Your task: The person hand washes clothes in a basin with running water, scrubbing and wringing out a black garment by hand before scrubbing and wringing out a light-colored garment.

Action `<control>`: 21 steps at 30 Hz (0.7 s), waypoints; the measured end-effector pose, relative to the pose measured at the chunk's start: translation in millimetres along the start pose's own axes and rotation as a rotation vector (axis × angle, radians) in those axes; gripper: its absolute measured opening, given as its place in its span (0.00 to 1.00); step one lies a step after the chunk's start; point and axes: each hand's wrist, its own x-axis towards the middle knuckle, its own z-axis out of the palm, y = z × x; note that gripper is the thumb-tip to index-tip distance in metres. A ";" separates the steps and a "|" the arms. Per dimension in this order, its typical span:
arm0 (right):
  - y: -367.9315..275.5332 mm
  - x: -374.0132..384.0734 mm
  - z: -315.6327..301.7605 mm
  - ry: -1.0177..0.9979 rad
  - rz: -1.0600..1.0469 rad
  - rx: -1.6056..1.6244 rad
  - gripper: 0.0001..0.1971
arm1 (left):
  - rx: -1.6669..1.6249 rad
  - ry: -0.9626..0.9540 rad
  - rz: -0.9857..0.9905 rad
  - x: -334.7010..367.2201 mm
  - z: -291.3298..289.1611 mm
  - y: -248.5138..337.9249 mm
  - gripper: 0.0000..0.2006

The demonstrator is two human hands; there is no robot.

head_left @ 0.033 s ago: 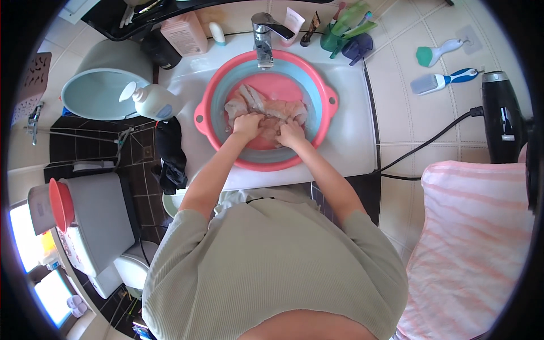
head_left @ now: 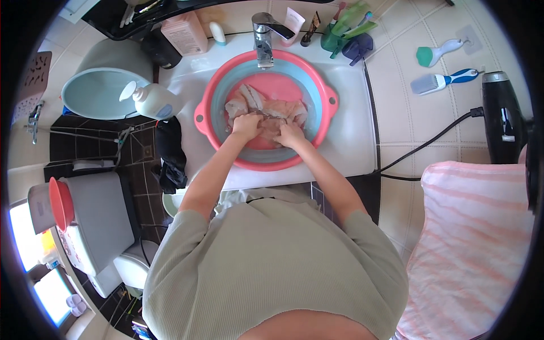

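Observation:
A wet, pale cloth [head_left: 283, 107] lies bunched in water inside a pink and light-blue basin [head_left: 205, 131]. My left hand [head_left: 247, 124] is closed on its near left side, fingers curled into the folds. On the right, my right hand [head_left: 289, 134] grips the same cloth, its fingertips partly hidden by fabric and water. The basin sits in a white sink [head_left: 354, 130], under a chrome faucet [head_left: 263, 42] whose spout reaches over the far rim.
Left of the basin stand a white pump bottle [head_left: 156, 102] and a grey-blue bucket [head_left: 107, 85]. Toothbrush cups [head_left: 331, 42] and tubes line the back ledge. Cleaning brushes [head_left: 436, 83], a black hair dryer [head_left: 501, 116] and a striped pink towel [head_left: 470, 238] are at the right.
My right hand has shifted very slightly left and toward me, with the cloth between the hands moving a little. My left hand stays nearly in place.

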 end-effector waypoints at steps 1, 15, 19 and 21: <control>1.0 1.1 -2.3 -0.075 0.034 0.148 0.24 | 0.000 0.000 -0.002 -2.3 -1.2 -2.0 0.11; -11.3 -19.7 -89.9 -0.277 -0.108 1.286 0.13 | -0.929 0.317 0.033 -36.4 -61.2 13.2 0.11; -24.2 -5.6 -89.4 -0.219 -0.080 1.316 0.13 | -1.096 0.404 -0.054 -14.9 -36.9 0.6 0.13; -5.7 17.2 -60.3 -0.203 -0.036 1.142 0.17 | -1.360 0.341 -0.210 -4.3 -28.2 8.1 0.12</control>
